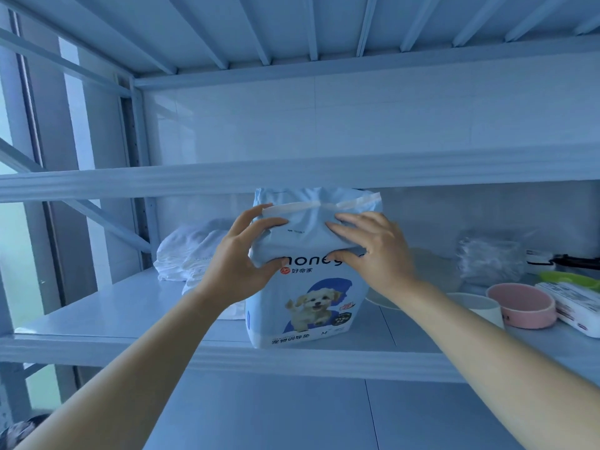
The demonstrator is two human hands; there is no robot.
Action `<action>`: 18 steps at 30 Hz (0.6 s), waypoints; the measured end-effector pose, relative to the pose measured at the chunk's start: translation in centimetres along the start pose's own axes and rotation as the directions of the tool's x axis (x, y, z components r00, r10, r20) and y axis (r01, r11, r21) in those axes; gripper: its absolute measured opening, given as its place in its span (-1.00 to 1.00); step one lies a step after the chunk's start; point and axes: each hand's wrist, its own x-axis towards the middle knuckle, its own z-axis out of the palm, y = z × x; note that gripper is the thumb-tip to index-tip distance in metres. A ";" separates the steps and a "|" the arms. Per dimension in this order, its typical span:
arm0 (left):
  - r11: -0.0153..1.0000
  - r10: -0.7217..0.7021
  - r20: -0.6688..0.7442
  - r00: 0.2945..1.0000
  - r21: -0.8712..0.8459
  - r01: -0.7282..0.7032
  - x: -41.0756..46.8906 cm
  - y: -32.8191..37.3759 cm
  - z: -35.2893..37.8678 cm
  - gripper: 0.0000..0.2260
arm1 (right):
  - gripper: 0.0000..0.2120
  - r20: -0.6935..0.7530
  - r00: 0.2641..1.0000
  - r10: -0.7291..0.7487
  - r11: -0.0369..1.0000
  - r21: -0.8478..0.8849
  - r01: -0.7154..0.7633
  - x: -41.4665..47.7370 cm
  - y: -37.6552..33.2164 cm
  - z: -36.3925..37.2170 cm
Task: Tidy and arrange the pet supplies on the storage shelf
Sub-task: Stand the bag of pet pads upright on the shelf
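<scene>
Pale-blue plastic bag (311,280) w/ a puppy printed on the front stands upright on the shelf (107,323), near the front edge, approx. centre of view. Both hands are clamped on its folded-over top: left hand (242,261) grips the left upper corner, thumb on the front, fingers curled over the fold; right hand (373,251) presses the right side, fingers spread flat across the fold, thumb tucked under on the front. Bag top sits just below the next shelf beam (292,177). Left of the left hand, behind it: a heap of white pads (188,254), touching or nearly touching the bag's side, can't tell which. Right of the right hand: a white cup (480,308), then a pink bowl (522,305) just beside it, then a white pack (574,306) at the frame edge. Behind those, a clear crinkled packet (490,258). A pale dish (431,271) lies partly hidden behind the right wrist.
</scene>
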 end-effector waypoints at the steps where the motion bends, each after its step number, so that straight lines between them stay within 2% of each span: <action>1: 1.000 0.005 -0.005 1.000 -0.020 -0.005 0.1 -0.3 -0.1 -0.47 | -0.59 -0.002 1.000 -0.007 1.000 -0.010 0.007 0.1 -0.1 0.1; 9: 0.996 0.032 0.018 0.999 -0.090 -0.030 0.1 -3.6 -0.9 -0.52 | -0.56 0.040 0.999 -0.031 0.991 -0.132 0.036 0.8 -1.6 1.7; 14: 0.992 -0.056 -0.028 0.998 -0.112 0.052 -1.0 -4.6 -1.3 -0.53 | -0.57 0.055 0.998 -0.025 0.988 -0.150 0.033 1.4 -2.7 2.9; 18: 0.989 -0.097 0.031 0.995 -0.106 0.100 0.2 -4.6 -1.3 -0.48 | -0.56 0.125 0.990 0.061 0.990 -0.134 -0.044 2.1 -2.4 3.3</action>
